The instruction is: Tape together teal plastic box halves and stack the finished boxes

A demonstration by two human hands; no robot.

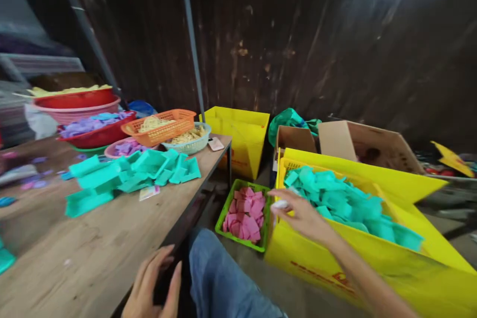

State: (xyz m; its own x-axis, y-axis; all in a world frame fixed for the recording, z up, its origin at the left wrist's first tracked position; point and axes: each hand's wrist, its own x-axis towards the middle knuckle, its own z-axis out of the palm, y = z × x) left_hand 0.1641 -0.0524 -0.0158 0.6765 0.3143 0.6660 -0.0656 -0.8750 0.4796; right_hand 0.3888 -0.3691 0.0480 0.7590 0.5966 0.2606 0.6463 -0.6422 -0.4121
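My left hand [152, 285] is over the near edge of the wooden table [122, 238], its thumb and fingers apart and nothing between them. My right hand [303, 213] reaches across the near side of a yellow box [320, 253], its fingers curled. Between those fingertips shows a small white thing [280, 204], too blurred to name. Turquoise box-shaped pieces [335, 196] fill a yellow basket inside that box. More turquoise open trays [99, 176] lie heaped on the table, with a small card [149, 193] beside them.
A green basket of pink pieces [244, 213] stands on the floor between table and box. Orange basket [164, 126], red bowls [100, 129] and a pale blue basket [190, 140] crowd the table's back. Another yellow box [238, 134] and a cardboard box [380, 146] stand near the dark wall.
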